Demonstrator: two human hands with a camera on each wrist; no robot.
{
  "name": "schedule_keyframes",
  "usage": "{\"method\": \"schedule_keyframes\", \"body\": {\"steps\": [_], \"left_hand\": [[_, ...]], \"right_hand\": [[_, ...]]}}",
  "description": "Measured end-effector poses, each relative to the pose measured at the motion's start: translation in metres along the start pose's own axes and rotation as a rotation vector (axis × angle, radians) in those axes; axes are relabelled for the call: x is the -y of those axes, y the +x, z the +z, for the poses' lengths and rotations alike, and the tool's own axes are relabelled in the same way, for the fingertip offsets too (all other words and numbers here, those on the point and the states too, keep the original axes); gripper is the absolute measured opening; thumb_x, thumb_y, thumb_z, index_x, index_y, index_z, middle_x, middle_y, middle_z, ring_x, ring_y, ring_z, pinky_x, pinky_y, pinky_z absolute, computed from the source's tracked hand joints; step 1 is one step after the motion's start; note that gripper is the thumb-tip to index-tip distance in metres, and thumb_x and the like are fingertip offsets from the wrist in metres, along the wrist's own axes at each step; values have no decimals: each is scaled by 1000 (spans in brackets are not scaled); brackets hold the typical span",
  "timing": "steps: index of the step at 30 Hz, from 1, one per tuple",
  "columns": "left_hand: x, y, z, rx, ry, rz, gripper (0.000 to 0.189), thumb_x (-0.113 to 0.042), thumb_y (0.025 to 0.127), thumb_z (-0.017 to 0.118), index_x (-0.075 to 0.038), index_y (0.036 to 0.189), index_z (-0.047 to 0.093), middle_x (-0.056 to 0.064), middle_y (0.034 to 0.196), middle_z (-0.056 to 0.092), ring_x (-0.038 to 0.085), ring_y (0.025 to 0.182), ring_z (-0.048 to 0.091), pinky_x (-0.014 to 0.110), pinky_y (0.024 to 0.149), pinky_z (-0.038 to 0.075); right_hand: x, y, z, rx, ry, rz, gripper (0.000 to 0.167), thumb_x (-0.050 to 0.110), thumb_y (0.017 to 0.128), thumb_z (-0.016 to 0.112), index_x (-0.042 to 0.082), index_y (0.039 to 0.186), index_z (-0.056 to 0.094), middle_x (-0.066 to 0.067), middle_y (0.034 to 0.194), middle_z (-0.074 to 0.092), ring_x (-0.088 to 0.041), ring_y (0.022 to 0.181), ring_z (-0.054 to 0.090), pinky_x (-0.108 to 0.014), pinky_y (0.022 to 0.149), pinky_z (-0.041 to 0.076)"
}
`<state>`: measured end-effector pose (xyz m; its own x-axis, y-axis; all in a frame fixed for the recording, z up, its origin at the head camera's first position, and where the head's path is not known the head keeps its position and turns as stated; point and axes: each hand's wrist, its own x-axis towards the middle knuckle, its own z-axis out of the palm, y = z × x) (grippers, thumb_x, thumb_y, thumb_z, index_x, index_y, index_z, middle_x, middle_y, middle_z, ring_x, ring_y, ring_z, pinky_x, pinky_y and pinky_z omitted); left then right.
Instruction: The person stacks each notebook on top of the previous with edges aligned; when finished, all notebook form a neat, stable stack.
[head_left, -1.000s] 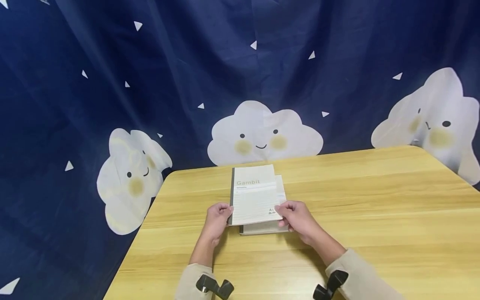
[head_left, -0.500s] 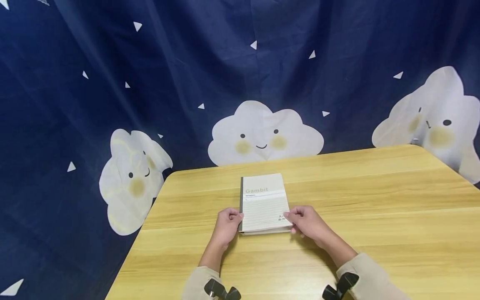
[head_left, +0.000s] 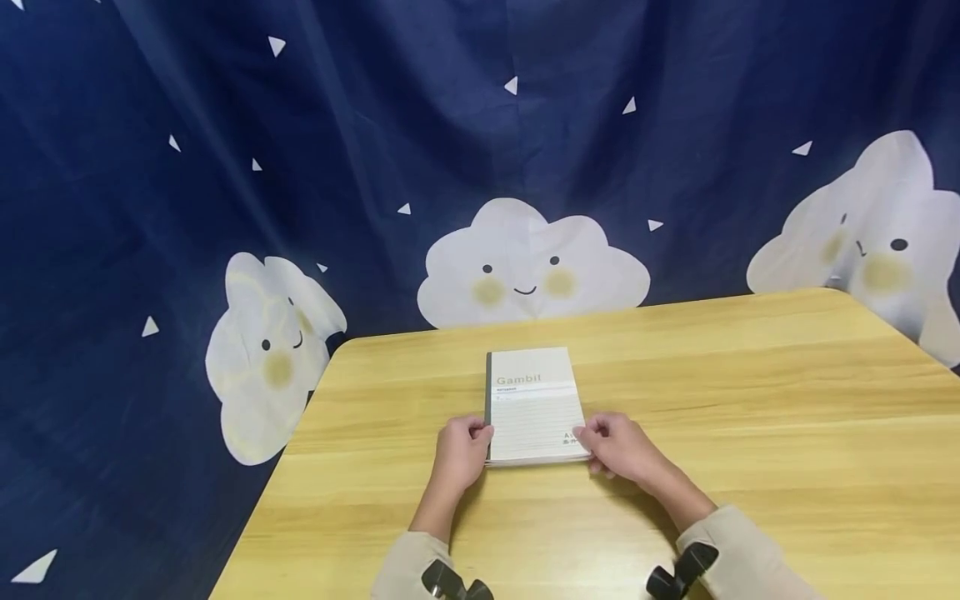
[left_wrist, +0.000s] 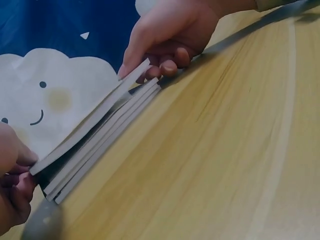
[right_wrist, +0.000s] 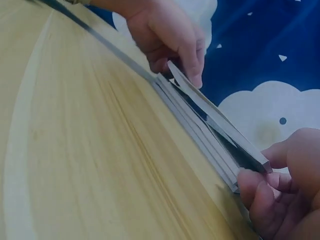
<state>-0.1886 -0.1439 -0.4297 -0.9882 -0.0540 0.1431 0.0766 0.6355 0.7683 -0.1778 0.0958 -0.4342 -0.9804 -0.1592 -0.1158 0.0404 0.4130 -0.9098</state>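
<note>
A pale notebook (head_left: 534,408) with a dark spine and "Gambit" on its cover lies between both hands in the head view. My left hand (head_left: 461,450) pinches its near left corner, thumb on the cover. My right hand (head_left: 621,446) pinches the near right corner. Both wrist views show this notebook's near edge raised, with a dark gap beneath. Under it lies a stack of notebooks (left_wrist: 102,147), flat on the table with edges roughly aligned. From above, the top notebook hides most of that stack.
The wood-grain table (head_left: 750,400) reaches out on both sides of the notebooks. Behind its far edge hangs a dark blue curtain (head_left: 360,100) printed with clouds and triangles. Black wrist mounts (head_left: 682,571) sit on the beige sleeves.
Both hands have brought the top notebook right and toward me, over the stack it earlier covered only partly. In the last half second it shifted slightly right, still held by both hands.
</note>
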Motion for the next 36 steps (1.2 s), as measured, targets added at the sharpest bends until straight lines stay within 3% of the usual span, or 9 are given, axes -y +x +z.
{"method": "schedule_keyframes", "body": {"steps": [4,8,11,15,19,27,36], "left_hand": [[-5,2,-1,-2,62,37,16,-6,87,61,-4,73,65,-1,60,46,12,58,43,23,51,34],[-6,1,-3,10,105,48,30,-3,86,59,-7,58,49,-3,54,36,12,53,36,23,48,27],[-5,0,-4,27,128,43,33,-3,86,58,-9,56,44,-3,54,34,12,52,35,23,47,26],[-5,0,-5,34,131,46,32,-4,87,57,-10,57,47,-2,55,36,12,53,36,23,47,27],[-4,1,-6,33,126,70,36,-2,86,55,-11,54,39,-2,54,33,12,52,34,23,47,26],[-2,-3,-4,54,103,87,41,-1,84,56,-13,53,33,-4,51,29,10,49,30,22,46,24],[-5,-6,3,81,35,106,41,0,83,56,-13,54,31,-5,51,27,8,48,27,20,46,22]], "right_hand": [[1,1,-2,-4,-100,-57,26,22,93,57,6,74,50,-5,57,55,-16,46,53,-26,43,45],[2,1,-2,-20,-232,-107,27,23,93,57,10,71,49,-1,53,53,-14,43,52,-26,42,42],[2,2,0,-28,-308,-123,27,24,93,57,12,70,49,1,52,51,-13,42,52,-27,43,41],[5,4,0,-42,-384,-146,27,25,93,56,13,70,48,2,52,50,-12,42,50,-27,47,40],[7,4,0,-56,-453,-177,27,26,92,56,14,70,48,3,51,49,-12,42,48,-27,50,38],[3,2,-1,-34,-446,-174,27,26,92,56,14,69,47,3,51,48,-11,43,48,-27,50,37],[1,-2,-12,19,-330,-121,30,24,92,58,11,68,46,0,50,50,-14,44,49,-28,43,40]]}}
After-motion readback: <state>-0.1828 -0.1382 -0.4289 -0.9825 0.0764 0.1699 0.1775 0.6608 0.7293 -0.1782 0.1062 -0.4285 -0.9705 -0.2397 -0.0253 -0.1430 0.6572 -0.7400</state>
